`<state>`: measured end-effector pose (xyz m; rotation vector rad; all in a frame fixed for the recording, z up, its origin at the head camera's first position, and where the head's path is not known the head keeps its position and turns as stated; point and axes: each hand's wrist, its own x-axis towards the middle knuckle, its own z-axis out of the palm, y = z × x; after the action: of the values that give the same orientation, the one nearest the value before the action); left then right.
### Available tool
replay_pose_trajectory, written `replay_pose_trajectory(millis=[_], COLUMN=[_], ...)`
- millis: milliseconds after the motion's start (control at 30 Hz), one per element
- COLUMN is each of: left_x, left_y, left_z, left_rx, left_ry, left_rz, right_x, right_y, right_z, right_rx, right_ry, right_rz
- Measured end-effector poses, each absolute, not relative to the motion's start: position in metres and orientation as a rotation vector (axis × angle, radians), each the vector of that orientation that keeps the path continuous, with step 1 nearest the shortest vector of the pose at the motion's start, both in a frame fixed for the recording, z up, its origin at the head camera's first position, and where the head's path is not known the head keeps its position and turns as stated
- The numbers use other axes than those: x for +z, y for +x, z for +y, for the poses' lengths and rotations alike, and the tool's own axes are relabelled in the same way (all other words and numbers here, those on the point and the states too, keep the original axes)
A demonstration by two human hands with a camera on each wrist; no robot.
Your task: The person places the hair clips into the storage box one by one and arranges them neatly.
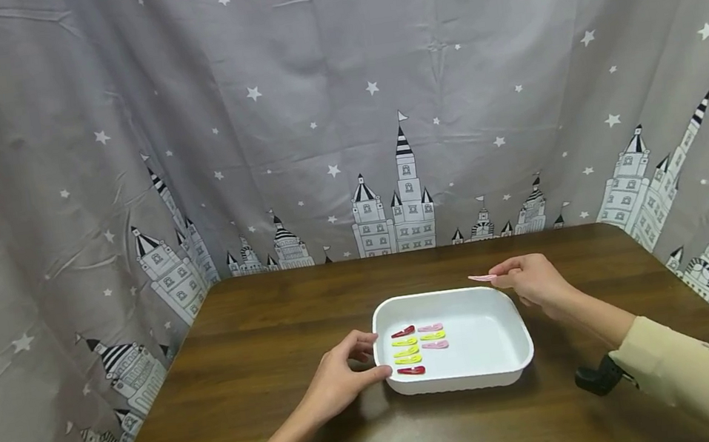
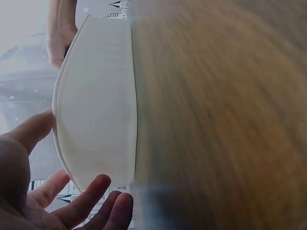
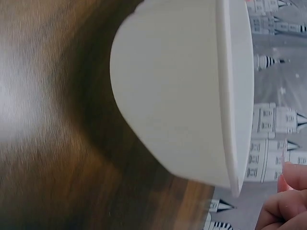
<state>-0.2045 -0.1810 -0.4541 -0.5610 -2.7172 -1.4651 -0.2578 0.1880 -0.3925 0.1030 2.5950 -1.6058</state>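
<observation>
A white tray (image 1: 482,372) sits on the table with two columns of snap hair clips in its left part. The left column has a red clip (image 1: 411,371) at each end and yellow clips (image 1: 407,351) between. Beside it, a yellow clip (image 1: 433,335) lies between two pink ones (image 1: 435,345). My left hand (image 1: 341,376) holds the tray's left end, thumb at the near rim and fingers toward the far side; the thumb (image 2: 36,129) touches the rim in the left wrist view. Above the far right corner, my right hand (image 1: 533,279) pinches a pink hair clip (image 1: 482,278).
The brown wooden table (image 1: 262,337) extends around the tray. A grey curtain (image 1: 286,110) printed with stars and castles hangs behind it and at both sides. Dark wrist devices (image 1: 598,377) sit by the cream sleeves.
</observation>
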Motion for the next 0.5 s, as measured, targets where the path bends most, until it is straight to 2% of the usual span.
replay_pose_trajectory(millis=[500], left_x=[-0.455], left_y=[-0.206], left_z=[-0.182], left_rx=[-1.442], left_ry=[-0.563], left_rz=[-2.726], right_x=[-0.399], right_y=[-0.249], right_z=[0.157], right_rx=[-1.601], right_ry=[0.118], right_rz=[2.561])
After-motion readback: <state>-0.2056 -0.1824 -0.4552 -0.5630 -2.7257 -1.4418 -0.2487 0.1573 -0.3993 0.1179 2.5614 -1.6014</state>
